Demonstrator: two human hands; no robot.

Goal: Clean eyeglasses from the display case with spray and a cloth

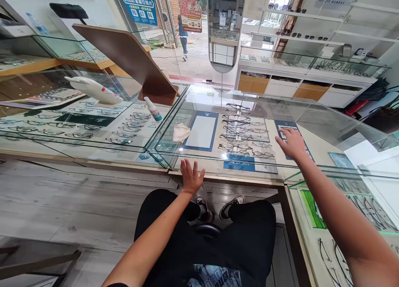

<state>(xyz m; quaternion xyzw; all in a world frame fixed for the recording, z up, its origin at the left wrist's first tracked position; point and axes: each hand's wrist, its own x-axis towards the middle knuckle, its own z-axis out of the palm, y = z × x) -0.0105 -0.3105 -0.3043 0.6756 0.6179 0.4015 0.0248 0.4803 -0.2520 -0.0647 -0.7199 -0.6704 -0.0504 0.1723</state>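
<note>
My left hand (190,176) is open with its fingers spread, raised against the near edge of the glass display counter (218,164). My right hand (291,142) lies open and flat on the counter's glass top, over a blue mat. Under the glass between my hands lie rows of eyeglass frames (243,131). A crumpled white cloth (181,132) rests on the glass ahead of my left hand, beside a white and blue mat (202,131). Both hands hold nothing.
A small spray bottle (153,109) and a white dolphin-shaped item (95,90) lie on the left counter. A brown tilted mirror back (131,62) stands behind them. Another glass case (349,220) runs along my right. My knees and shoes are below the counter.
</note>
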